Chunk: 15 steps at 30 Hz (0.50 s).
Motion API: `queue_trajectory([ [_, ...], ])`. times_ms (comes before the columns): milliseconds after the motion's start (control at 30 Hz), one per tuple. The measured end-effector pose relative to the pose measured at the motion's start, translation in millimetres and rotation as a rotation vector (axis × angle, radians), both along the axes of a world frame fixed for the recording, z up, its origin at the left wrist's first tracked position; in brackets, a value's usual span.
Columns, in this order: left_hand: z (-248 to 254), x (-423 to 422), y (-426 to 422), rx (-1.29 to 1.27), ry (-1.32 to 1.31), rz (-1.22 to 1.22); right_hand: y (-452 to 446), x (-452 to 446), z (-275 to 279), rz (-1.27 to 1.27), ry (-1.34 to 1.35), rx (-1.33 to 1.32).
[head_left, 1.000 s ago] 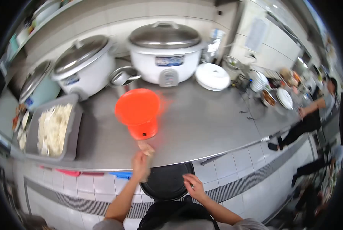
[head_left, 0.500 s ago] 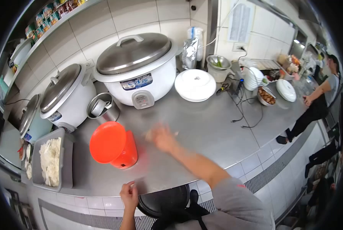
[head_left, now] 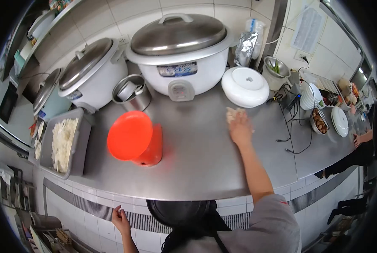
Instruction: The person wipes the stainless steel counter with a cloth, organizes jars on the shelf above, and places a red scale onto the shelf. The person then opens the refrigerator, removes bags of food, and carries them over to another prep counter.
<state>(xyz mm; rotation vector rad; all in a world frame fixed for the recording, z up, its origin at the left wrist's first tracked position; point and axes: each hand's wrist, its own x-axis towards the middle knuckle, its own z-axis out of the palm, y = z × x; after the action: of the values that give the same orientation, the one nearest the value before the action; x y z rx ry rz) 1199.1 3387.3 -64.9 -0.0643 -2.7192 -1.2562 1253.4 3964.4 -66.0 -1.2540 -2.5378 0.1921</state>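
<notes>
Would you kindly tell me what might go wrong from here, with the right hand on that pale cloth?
The right hand and pale cloth are close to the white dish, so a push forward might bump it. A sweep rightward could snag the loose cables on the counter.

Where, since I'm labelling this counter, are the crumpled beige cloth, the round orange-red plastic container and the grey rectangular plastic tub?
Crumpled beige cloth [head_left: 231, 114]: head view, its exposed end.
Round orange-red plastic container [head_left: 131, 136]: head view, its broad face.
Grey rectangular plastic tub [head_left: 83, 143]: head view, its side wall.
</notes>
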Motion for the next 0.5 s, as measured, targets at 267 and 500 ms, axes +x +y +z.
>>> queue_trajectory([
  [267,16,-101,-45,-0.412,0.355,-0.349,-136,87,26,0.128,0.358,0.428],
  [500,-10,-212,-57,-0.608,0.400,-0.702,-338,159,-183,-0.170,0.438,-0.100],
])
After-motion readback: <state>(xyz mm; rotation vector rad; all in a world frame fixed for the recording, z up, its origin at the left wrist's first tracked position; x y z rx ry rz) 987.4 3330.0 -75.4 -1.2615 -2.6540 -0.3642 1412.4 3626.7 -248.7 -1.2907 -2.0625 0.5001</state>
